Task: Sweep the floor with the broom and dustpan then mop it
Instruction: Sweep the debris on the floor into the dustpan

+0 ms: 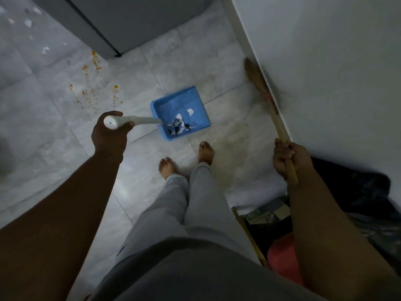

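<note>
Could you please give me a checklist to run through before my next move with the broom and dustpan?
1. Left hand grips the dustpan handle: ok.
2. Right hand grips the broom: ok.
3. Dustpan sits flat on the floor: cannot tell.
4. Scraps lie inside the dustpan: ok.
5. Feet are apart from the dustpan: ok.
6. Floor is swept: not ok; an orange spill and white bits lie beyond the dustpan.
</note>
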A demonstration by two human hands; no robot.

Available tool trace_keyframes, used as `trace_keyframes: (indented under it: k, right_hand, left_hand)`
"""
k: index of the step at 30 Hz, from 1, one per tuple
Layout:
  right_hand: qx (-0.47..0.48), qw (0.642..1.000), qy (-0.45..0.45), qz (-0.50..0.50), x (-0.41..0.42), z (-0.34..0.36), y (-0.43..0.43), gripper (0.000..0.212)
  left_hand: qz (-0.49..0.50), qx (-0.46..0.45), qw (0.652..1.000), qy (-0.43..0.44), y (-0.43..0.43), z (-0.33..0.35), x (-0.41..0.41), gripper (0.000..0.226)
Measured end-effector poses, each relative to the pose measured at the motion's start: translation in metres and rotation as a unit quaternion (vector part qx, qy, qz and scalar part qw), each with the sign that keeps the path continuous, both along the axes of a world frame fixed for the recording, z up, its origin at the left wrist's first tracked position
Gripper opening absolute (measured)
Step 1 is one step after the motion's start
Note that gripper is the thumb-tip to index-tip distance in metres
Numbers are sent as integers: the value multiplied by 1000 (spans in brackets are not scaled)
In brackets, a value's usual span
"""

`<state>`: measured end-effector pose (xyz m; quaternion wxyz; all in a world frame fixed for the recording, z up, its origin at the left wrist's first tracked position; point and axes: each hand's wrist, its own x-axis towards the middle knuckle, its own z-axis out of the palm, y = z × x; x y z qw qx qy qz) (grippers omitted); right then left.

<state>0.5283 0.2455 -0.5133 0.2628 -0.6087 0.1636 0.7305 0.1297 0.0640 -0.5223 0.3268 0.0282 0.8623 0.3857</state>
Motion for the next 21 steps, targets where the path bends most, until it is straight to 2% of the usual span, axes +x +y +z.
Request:
trace_keyframes:
  k: [3,6,12,16,21]
  right_hand:
    - [-31,998,-4,-60,3,-24,7,34]
    - [-58,998,8,-32,4,-32,1,33]
    - [-61,995,57,55,43,10,-25,37]
    - [-45,995,33,79,61,22,-14,38]
    - [-43,997,6,62,51,-5,20,35]
  left_hand:
    - [-36,1,999,9,21,-9,13,31]
    - [-55,1,998,21,36,-12,21,31]
    - [-51,-4,999,15,43,-8,30,31]
    - [-31,-3,999,20,42,-5,29,30]
    - [6,-4,1000,30,27,-8,21,31]
